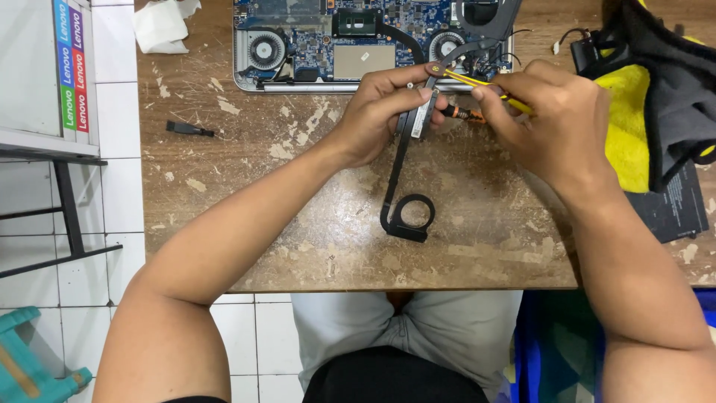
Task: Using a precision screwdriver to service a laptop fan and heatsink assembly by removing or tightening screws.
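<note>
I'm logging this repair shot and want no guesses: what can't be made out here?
All in the head view:
- Tool tip: the yellow-handled tool ends behind the left hand.
- Heat pipe: its upper end is covered by the left fingers.
- Laptop: cut off by the top edge.
- Right hand: its palm side faces away.
- Black slab: partly under the yellow cloth.

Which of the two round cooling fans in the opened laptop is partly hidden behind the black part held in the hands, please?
The right fan: the curved end of the black heat pipe assembly crosses it. The left fan is fully exposed.
</note>
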